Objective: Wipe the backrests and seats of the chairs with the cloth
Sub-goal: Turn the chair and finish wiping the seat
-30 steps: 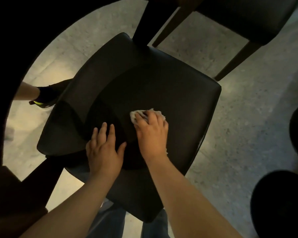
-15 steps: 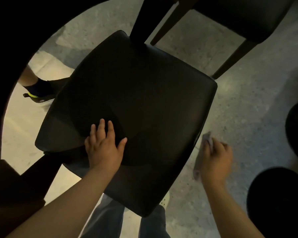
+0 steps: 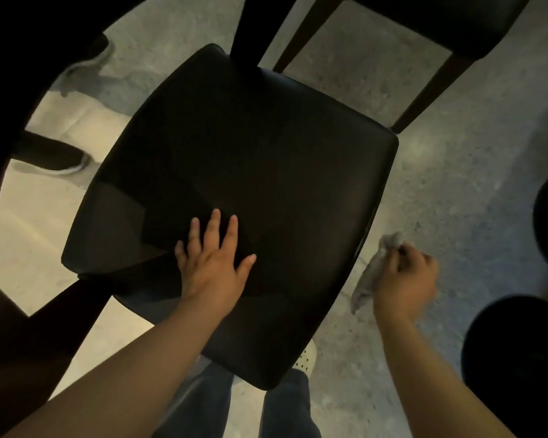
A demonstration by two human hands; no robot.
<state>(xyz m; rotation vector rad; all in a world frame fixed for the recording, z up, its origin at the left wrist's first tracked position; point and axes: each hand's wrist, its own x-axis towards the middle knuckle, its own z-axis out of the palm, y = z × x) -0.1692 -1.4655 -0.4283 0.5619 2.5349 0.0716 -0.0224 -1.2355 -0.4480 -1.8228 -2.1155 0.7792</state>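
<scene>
chair seat (image 3: 266,159): dark, smooth, kinda shiny. it fills the middle of the view and sits at an angle, with one corner pointing at the person.
left hand (image 3: 212,267): flat on the seat, palm down, fingers straight and spread a bit. it isn't gripping anything, just resting on the near-left part of the cushion.
right hand (image 3: 405,279): off to the right of the seat, over the floor (image 3: 450,191), fingers curled in around the cloth. it's a little motion-blurred.
cloth (image 3: 367,282): pale grey and bunched up in the right hand. one tuft pokes out above the fingers and the rest hangs down on the side facing the chair.
cloth vs seat: the cloth is just beside the seat's right edge, between that edge and the hand. it doesn't touch the cushion, it's held over bare floor.
hands vs each other: well apart, the left one on the seat and the right one clear of it.
second chair (image 3: 475,26): dark, top right, brown leg (image 3: 424,96) angling down to the floor by the seat's far corner.
other stuff: jeans (image 3: 200,403) and a white perforated shoe (image 3: 307,358) under the near corner, plus a round dark shape (image 3: 519,368) at lower right. can't tell what that one is.
</scene>
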